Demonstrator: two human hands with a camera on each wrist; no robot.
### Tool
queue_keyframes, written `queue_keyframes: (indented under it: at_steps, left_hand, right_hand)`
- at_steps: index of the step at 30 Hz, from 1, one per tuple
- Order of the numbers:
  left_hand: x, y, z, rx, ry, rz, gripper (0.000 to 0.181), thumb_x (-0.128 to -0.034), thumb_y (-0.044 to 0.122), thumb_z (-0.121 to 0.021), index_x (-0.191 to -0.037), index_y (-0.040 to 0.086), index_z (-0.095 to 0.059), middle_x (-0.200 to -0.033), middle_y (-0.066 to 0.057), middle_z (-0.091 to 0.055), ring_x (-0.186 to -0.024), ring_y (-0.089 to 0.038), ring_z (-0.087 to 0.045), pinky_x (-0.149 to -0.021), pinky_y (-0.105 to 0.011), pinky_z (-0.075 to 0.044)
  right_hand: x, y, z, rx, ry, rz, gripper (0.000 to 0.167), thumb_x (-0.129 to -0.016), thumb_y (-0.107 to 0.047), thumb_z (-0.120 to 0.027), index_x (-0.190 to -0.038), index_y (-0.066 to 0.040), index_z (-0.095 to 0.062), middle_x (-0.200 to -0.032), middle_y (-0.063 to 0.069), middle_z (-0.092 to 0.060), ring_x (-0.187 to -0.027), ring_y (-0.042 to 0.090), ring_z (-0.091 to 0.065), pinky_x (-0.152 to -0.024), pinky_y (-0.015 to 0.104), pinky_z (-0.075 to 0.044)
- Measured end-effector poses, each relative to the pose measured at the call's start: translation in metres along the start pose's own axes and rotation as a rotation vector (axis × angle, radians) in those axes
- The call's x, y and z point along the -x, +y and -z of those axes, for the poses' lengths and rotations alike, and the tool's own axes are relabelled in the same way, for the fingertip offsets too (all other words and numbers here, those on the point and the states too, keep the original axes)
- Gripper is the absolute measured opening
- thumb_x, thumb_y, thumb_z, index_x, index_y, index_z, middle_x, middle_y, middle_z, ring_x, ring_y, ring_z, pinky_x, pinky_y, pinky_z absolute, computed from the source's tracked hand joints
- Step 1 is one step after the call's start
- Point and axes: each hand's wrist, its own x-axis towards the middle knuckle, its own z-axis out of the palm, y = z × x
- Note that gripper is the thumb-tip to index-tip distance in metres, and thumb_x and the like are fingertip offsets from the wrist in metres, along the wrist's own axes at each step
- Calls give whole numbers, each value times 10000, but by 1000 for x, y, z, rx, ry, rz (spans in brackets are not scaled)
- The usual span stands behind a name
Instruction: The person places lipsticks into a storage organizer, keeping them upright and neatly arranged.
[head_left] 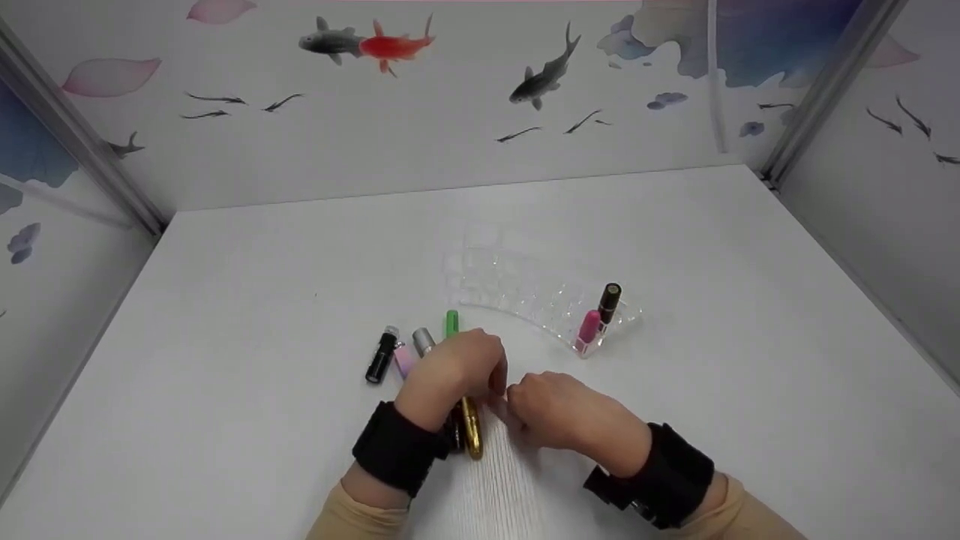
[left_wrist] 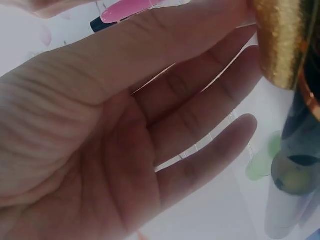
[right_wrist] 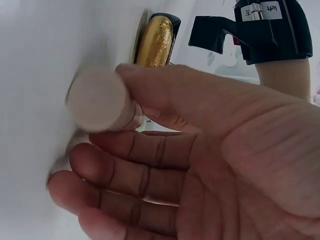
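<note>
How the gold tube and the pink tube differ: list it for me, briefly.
Colour: the gold tube is shiny gold; the pink tube is bright pink.
Pose: the gold tube lies on the table; the pink tube stands in the clear holder.
Place: the gold tube is close by the left hand; the pink tube is away from both hands.
Shared: each shows a rounded end.
</note>
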Motion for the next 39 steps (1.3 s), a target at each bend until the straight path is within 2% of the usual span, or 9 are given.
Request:
queue_keyframes:
  at_steps: [5, 10, 15, 19, 23, 30, 34, 37, 39]
  left_hand:
    - [-2, -1, -2, 20, 40, -45, 156, -851, -53, -800, -964, 52, -817, -937, -67, -761, -1005, -247, -689, -906, -348, -567]
    - [-5, -2, -2, 63, 130, -102, 95, -896, -19, -781, -975, 29, -801, -925, -85, -755, -944, -251, -692, -874, -358, -570]
    - [-7, -1, 1, 179, 243, -191, 73, -971, 55, -736, -1026, 35, -781, -941, -77, -756, -869, -207, -671, -813, -333, -557]
    - [-8, 1, 5, 268, 327, -218, 103, -996, 66, -709, -1082, 46, -762, -999, -68, -758, -933, -193, -687, -831, -311, -559]
    - [-9, 2, 7, 392, 424, -245, 155, -1027, 127, -685, -1152, 50, -736, -1074, -65, -759, -1023, -196, -707, -882, -301, -574]
    - [-11, 11, 6, 625, 620, -256, 199, -1036, 164, -685, -1208, 64, -702, -1153, -52, -736, -1115, -172, -689, -897, -235, -580]
    - [-14, 17, 3, 719, 683, -250, 263, -1033, 177, -692, -1270, 65, -675, -1215, -51, -711, -1157, -157, -672, -932, -230, -568]
    - [-16, 21, 1, 773, 715, -266, 280, -1034, 165, -687, -1296, 70, -658, -1250, -43, -696, -1184, -151, -660, -958, -242, -561]
    - [-16, 23, 0, 797, 725, -283, 286, -1038, 156, -679, -1308, 71, -646, -1266, -42, -687, -1195, -151, -653, -962, -247, -560]
  right_hand:
    - [1, 10, 7, 14, 41, -54, 283, -816, 141, -675, -677, -45, -514, -596, 9, -396, -568, 157, -363, -516, 306, -356]
    - [3, 25, 19, 25, 172, -21, 222, -827, 156, -651, -751, -9, -524, -629, 50, -475, -584, 162, -406, -534, 311, -394]
    - [7, 39, 36, -71, 272, 39, 176, -871, 135, -672, -782, -11, -631, -705, 29, -632, -652, 121, -527, -590, 242, -414]
    - [10, 47, 48, -141, 327, 22, 108, -918, 102, -699, -879, 1, -702, -813, 61, -724, -707, 126, -615, -610, 242, -452]
    - [13, 52, 57, -205, 425, 14, 74, -930, 52, -744, -963, -13, -731, -887, 55, -762, -746, 148, -683, -652, 285, -531]
    - [19, 57, 67, -299, 606, 15, 221, -903, 96, -756, -1105, 8, -734, -978, 58, -746, -835, 169, -723, -673, 270, -597]
    - [22, 57, 70, -265, 665, 28, 320, -887, 102, -770, -1195, 46, -705, -1038, 86, -691, -805, 166, -723, -697, 271, -610]
    - [23, 57, 72, -219, 674, 25, 376, -888, 102, -769, -1250, 55, -682, -1048, 100, -671, -753, 159, -725, -734, 308, -620]
    - [23, 58, 72, -192, 679, 18, 404, -883, 120, -764, -1270, 54, -673, -1026, 100, -672, -784, 173, -735, -768, 335, -623]
